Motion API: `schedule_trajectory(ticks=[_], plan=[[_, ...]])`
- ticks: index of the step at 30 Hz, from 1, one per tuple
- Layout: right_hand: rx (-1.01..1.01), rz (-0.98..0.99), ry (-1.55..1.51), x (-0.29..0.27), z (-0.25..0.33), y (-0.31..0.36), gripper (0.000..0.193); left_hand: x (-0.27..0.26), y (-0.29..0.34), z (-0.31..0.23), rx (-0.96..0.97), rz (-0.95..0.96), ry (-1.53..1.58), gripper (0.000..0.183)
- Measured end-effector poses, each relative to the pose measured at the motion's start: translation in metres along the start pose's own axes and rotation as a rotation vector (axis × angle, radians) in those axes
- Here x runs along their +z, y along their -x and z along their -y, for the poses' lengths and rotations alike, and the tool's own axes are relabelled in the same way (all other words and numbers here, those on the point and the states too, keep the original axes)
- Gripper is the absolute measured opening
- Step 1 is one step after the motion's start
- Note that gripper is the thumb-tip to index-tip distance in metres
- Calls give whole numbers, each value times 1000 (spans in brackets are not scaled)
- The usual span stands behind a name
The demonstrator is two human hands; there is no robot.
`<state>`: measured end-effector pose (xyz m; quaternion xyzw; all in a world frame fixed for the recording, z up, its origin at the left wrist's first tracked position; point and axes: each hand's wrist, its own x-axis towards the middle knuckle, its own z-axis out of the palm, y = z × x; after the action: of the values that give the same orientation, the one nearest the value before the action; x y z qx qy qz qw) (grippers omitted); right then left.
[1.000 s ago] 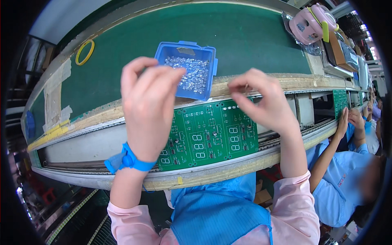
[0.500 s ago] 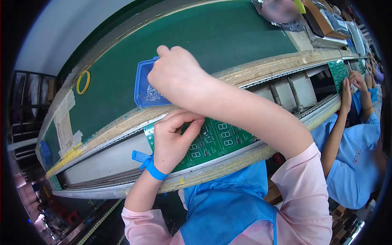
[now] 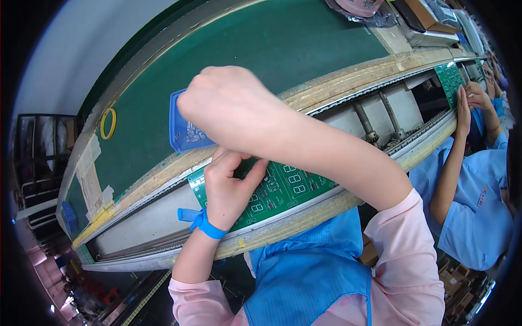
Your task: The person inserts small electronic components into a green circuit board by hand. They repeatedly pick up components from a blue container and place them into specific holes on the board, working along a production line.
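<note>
My left hand [image 3: 228, 187], with a blue strap [image 3: 211, 229] round its wrist, rests over the left part of a green circuit board [image 3: 312, 183]. Thumb and fingers are bent into a pinch; whatever they hold, if anything, is too small to make out. The board carries white digit outlines and small parts. My right hand [image 3: 225, 106] hovers with its back up over a blue bin [image 3: 174, 122], slightly blurred. Its fingers are hidden beneath it. Small clear parts [image 3: 194, 133] lie in the bin.
The board sits in a rail track [image 3: 147, 217] with a wooden edge. A yellow ring [image 3: 108, 124] lies on the green tabletop [image 3: 147, 103]. At right, a co-worker's hands [image 3: 470, 100] touch another green board [image 3: 449, 81]. Cardboard boxes [image 3: 429, 16] stand far right.
My right hand has shifted slightly left and down over the bin, and its raised knuckles have turned under. My left hand keeps its pinch at the board. The whole view has tilted a little.
</note>
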<state>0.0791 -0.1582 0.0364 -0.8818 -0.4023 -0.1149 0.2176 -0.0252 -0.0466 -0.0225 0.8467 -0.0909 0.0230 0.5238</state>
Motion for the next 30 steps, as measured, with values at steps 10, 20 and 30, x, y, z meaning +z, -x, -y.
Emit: schedule_trajectory(ticks=[10,20,30], plan=[[251,264,-365,-26,-40,91,9,9,-4,0,113,52,-197,14],[285,624,-617,-27,-45,107,8,10,-5,-1,77,47,-217,15],[301,649,-625,-29,-44,107,8,14,-8,-4,176,60,-282,16]])
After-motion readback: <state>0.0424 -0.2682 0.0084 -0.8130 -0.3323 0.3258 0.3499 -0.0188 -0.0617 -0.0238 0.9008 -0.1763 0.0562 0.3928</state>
